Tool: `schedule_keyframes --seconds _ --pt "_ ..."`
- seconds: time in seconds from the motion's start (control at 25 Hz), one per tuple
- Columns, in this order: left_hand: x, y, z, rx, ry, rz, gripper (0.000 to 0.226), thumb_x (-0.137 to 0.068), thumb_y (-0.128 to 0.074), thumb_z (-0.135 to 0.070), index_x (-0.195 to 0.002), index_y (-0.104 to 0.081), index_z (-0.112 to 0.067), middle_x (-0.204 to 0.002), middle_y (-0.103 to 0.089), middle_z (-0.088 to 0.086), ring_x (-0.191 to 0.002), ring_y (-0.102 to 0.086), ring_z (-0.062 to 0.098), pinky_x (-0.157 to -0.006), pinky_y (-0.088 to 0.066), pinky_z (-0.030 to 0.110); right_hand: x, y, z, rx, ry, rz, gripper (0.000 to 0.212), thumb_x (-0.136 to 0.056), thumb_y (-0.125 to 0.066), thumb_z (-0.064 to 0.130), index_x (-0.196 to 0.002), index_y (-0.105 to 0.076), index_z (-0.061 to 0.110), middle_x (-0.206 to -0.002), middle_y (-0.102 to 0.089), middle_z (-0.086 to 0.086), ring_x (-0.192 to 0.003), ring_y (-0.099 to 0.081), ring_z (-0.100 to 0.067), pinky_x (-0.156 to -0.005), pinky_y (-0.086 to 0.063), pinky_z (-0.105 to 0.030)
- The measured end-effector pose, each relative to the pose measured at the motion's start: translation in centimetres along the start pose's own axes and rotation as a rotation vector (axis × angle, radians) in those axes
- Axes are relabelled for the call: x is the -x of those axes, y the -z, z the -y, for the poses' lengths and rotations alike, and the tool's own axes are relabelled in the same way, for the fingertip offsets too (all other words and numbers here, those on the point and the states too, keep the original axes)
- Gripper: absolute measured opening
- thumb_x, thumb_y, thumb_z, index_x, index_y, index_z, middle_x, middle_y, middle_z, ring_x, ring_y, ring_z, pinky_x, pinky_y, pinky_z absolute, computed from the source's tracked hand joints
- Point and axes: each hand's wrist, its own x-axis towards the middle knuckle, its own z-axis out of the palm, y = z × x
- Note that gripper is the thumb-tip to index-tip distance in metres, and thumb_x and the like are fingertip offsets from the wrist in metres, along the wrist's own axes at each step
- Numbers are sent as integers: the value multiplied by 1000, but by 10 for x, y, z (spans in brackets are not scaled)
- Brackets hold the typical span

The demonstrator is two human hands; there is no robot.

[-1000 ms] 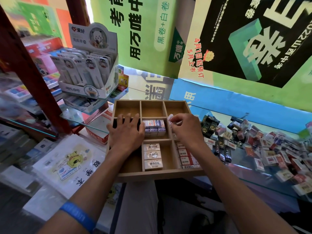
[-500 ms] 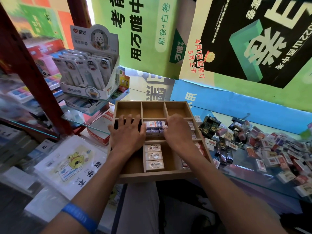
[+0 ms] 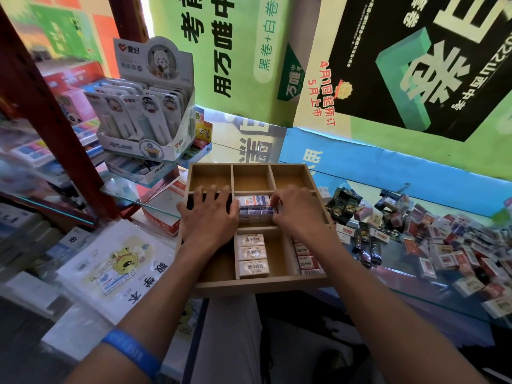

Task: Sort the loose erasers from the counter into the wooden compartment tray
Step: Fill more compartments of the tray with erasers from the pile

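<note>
Seating the blue-striped eraser (image 3: pixel 253 201) squarely under the right hand's (image 3: pixel 297 212) pinching fingers (image 3: pixel 274 202) works best; left hand (image 3: pixel 209 217) lies flat, holding nothing.

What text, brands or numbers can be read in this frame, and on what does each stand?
"爱好" on the pen display box.
"AIHAO" on the box below it.
"考前", "用万唯中考", "黑卷+白卷" on the green poster.
"4月1日起预订", "5月上市" on the black poster.
"本", partly legible, on the notebook cover.
Labels on the erasers in the wooden tray and in the loose pile: too small to read.
</note>
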Motion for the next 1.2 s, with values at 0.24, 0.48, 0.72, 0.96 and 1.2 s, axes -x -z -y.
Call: schedule_keyframes --seconds 0.24,0.48,0.72,0.96,1.2 --pt "-1 -2 0 4 2 -4 49 -98 -25 -51 -144 -24 -34 -154 -29 -2 -143 -19 24 -106 -23 60 0 -4 -4 7 58 25 42 -84 -68 28 -123 -54 33 -126 -50 0 -120 -43 -24 -92 -42 -37" --pt "-1 -3 1 5 5 1 47 -99 -24 -49 -144 -25 -34 -154 -29 -2 -142 -20 24 -105 -23 60 -1 3 -5 -40 147 -29 38 -94 -53 31 -132 -54 31 -134 -50 2 -123 -41 -23 -98 -37 -38" --pt "-3 4 7 63 -29 58 49 -98 -32 -37 -146 -22 -34 -155 -25 -3 -143 -17 23 -105 -23 61 -3 -12 7 -117 259 -43 27 -91 -63 24 -118 -63 29 -124 -63 6 -110 -44 -17 -87 -35 -31" --pt "-2 3 5 49 -28 35 49 -99 -34 -38 -146 -20 -34 -155 -24 -2 -143 -17 23 -106 -22 60 3 19 -7 -380 414 104 13 -84 -74 20 -97 -71 22 -93 -65 8 -80 -57 -3 -67 -39 -13" --pt "0 2 4 47 -20 23 48 -99 -33 -36 -145 -21 -34 -155 -25 -2 -143 -17 24 -106 -23 60 6 13 12 -314 346 177 10 -86 -71 14 -95 -73 17 -101 -60 5 -88 -56 -6 -79 -51 -25"
